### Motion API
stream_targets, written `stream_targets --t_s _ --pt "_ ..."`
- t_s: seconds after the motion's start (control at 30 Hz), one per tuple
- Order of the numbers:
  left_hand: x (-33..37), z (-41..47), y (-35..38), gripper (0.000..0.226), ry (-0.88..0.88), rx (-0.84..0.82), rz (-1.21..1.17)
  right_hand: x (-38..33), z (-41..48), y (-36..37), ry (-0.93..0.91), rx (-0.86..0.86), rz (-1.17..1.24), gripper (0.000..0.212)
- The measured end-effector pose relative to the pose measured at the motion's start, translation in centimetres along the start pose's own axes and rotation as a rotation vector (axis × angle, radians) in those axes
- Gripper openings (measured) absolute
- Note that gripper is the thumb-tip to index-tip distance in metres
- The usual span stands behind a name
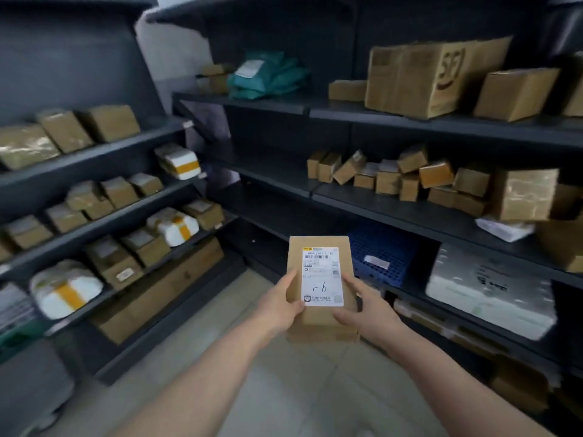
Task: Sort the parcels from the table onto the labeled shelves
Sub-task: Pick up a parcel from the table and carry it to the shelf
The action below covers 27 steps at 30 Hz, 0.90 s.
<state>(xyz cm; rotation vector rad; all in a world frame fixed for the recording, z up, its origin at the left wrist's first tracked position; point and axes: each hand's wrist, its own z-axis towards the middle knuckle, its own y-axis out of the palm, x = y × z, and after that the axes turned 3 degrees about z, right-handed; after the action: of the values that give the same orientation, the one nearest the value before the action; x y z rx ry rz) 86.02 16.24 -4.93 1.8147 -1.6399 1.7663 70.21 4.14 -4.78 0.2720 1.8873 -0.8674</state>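
Note:
I hold a small brown cardboard parcel [320,242] in front of me with both hands, above the floor in the corner between two shelf units. Its white shipping label [321,279] faces me and carries a handwritten "1-6". My left hand [285,302] grips the parcel's left edge and my right hand [366,310] grips its right edge and lower corner. A second brown box seems to sit under it, partly hidden by my fingers. The dark shelves [410,203] stand ahead and to both sides.
The left shelf unit [104,152] holds brown boxes and white parcels with orange tape [66,293]. Ahead are teal bags [268,74], a large cardboard box [419,74], several small boxes [391,178], a blue crate [381,250] and a white foam box [492,288]. Tiled floor lies below.

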Motion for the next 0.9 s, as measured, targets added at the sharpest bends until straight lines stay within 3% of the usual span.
stream_targets --t_s 0.53,0.9 --pt "6.2 15.9 -10.1 0.074 -0.21 0.302 -0.108 -10.9 24.7 -1.6 -0.242 -0.287 -0.097 0.076" --pt "3.2 22.0 -19.0 0.075 -0.339 0.478 -0.176 -18.5 35.3 5.4 -0.356 -0.482 -0.118 0.077"
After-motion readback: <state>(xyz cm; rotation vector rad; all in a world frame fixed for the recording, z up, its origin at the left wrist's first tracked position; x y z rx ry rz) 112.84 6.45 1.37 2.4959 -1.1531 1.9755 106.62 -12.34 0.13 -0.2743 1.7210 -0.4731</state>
